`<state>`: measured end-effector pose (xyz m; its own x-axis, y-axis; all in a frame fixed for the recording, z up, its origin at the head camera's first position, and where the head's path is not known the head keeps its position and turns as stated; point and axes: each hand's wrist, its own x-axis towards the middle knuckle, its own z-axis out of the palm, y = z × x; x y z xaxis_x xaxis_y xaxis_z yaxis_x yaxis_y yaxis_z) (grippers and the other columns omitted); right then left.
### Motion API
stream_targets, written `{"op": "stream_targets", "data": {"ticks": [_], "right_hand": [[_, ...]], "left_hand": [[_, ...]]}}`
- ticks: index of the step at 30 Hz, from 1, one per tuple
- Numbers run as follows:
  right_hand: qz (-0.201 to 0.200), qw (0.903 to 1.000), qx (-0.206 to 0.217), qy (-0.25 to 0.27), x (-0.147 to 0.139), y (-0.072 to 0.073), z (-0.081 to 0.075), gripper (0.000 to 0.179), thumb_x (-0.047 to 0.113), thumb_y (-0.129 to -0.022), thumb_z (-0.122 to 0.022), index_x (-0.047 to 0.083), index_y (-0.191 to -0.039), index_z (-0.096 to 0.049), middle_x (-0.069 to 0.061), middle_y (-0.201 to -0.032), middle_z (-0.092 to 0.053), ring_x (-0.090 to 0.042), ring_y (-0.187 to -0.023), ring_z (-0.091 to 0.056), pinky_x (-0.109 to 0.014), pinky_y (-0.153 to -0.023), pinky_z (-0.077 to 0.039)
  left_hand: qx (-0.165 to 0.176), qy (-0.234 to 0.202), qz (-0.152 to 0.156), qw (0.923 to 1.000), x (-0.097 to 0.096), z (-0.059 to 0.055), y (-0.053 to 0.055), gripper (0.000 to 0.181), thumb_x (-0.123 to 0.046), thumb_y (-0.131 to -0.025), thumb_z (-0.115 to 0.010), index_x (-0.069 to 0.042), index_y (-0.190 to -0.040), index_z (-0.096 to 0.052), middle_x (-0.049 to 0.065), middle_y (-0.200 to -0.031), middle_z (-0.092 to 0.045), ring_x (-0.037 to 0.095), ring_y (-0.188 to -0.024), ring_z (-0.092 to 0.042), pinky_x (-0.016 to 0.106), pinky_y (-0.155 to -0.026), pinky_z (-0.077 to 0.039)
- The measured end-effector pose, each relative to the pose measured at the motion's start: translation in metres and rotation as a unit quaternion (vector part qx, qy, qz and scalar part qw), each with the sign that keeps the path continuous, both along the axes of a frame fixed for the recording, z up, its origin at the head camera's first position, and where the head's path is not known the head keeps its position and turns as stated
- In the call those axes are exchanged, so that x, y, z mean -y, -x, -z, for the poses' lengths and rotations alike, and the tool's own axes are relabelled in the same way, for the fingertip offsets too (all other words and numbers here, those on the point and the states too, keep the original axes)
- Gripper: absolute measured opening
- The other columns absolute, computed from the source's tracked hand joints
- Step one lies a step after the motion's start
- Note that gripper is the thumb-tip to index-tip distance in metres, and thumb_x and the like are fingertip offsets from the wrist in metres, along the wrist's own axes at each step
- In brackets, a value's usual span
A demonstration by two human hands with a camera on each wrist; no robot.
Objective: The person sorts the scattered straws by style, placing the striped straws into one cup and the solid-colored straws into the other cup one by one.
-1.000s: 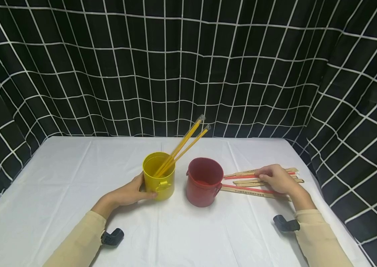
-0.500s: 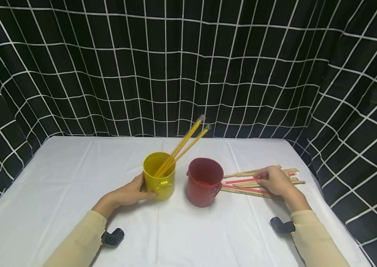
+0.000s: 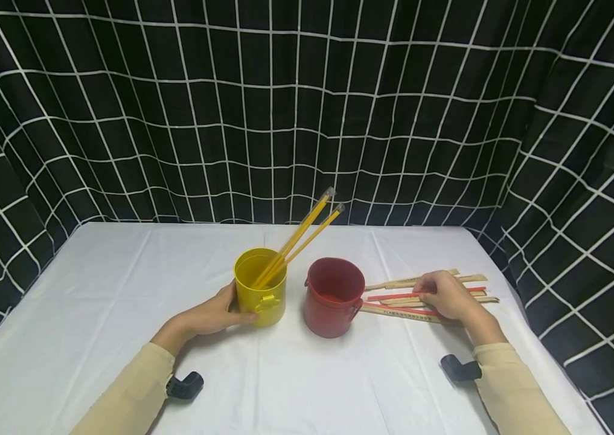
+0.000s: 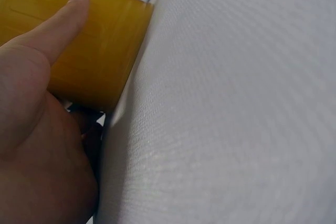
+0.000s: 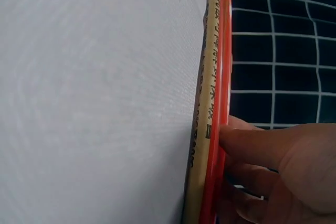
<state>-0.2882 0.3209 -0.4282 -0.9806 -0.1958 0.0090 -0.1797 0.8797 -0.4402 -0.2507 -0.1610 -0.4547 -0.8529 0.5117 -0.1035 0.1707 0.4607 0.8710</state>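
Observation:
In the head view my left hand (image 3: 206, 315) grips the side of a yellow bucket (image 3: 274, 315), its thumb lying along the front. Several yellow straws (image 3: 298, 234) with clear-wrapped ends lean out of it to the right. A red bucket (image 3: 328, 315) stands beside it, upright, with no straws poking out. On the right, my right hand (image 3: 448, 297) pinches a red straw (image 3: 390, 296) over a loose pile. The right wrist view has the thumb against red straw (image 5: 214, 182), next to a printed paper wrapper (image 5: 199, 156). The other fingertips are partly hidden.
Several paper-wrapped straws (image 3: 404, 282) and another red straw (image 3: 404, 309) lie spread around the right hand, some reaching close to the red bucket. A white cloth (image 3: 307, 386) covers the table. A black gridded curtain (image 3: 307, 109) hangs behind and at both sides.
My right hand has shifted slightly left, and the red straw at its fingers has come a little nearer. Nearby wrapped straws have shifted slightly. The left hand and both buckets have stayed put.

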Motion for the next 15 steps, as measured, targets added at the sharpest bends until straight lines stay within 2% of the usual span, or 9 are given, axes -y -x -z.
{"op": "stream_targets", "data": {"ticks": [5,9,15], "right_hand": [[0.006,1.0000,0.004,-0.005,0.003,-0.002,0.000,0.014,0.001,-0.088,-0.069,0.003,-0.101,-0.076,-0.017,-0.099,-0.073,-0.031,-0.095,-0.064,-0.058,-0.093,-0.050],[0.017,0.9997,0.000,-0.016,0.004,-0.004,-0.007,0.020,0.005,-0.090,-0.069,0.001,-0.108,-0.075,-0.022,-0.108,-0.072,-0.039,-0.103,-0.064,-0.062,-0.097,-0.049],[0.026,0.9987,-0.045,0.005,0.005,-0.006,-0.025,0.022,0.003,-0.094,-0.064,-0.002,-0.114,-0.073,-0.028,-0.116,-0.069,-0.047,-0.114,-0.061,-0.065,-0.098,-0.047]], "left_hand": [[0.001,-0.005,0.000,1.0000,0.000,0.002,0.001,0.105,-0.037,-0.091,-0.073,-0.009,-0.163,-0.001,0.015,-0.171,-0.009,0.034,-0.160,-0.004,0.060,-0.128,0.000],[0.004,-0.006,-0.004,1.0000,0.000,0.003,0.001,0.106,-0.038,-0.091,-0.074,-0.010,-0.163,-0.002,0.014,-0.172,-0.009,0.033,-0.160,-0.003,0.060,-0.128,0.000],[0.001,-0.008,-0.005,1.0000,0.001,0.003,0.001,0.106,-0.039,-0.090,-0.074,-0.010,-0.163,-0.002,0.014,-0.171,-0.009,0.034,-0.160,-0.004,0.060,-0.128,0.000]]}}
